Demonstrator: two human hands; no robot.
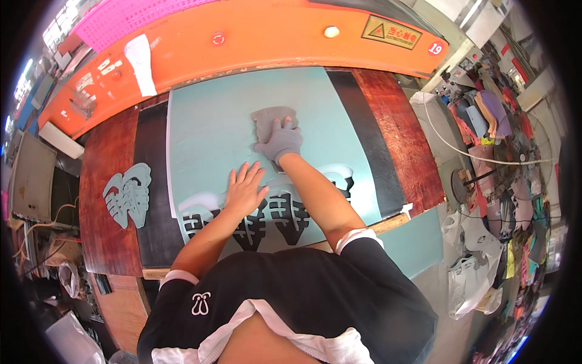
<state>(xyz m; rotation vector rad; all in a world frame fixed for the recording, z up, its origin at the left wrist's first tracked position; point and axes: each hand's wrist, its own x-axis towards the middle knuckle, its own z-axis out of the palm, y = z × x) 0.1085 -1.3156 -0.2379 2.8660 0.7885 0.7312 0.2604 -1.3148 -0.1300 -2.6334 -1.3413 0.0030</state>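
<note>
A pale blue-green sheet (212,121) lies across the work surface in front of me. On its middle, my right hand (284,141), in a grey glove with bare fingertips, presses a grey cloth (264,124) down with stretched fingers. The thumb points left at the cloth's lower edge. My bare left hand (245,189) rests on the sheet closer to me, fingers spread, holding nothing. Along the near edge run several cut-out openings (290,218), with black showing through; my forearms hide some of them. Cut pieces (128,195) of matching colour lie in a small stack at the left.
An orange machine beam (267,39) spans the far side, with a pink basket (127,21) on top. Red-brown boards (397,130) and black strips (151,176) flank the sheet. Colourful material scraps (485,115) are piled at the right, crossed by a pale cable (464,153).
</note>
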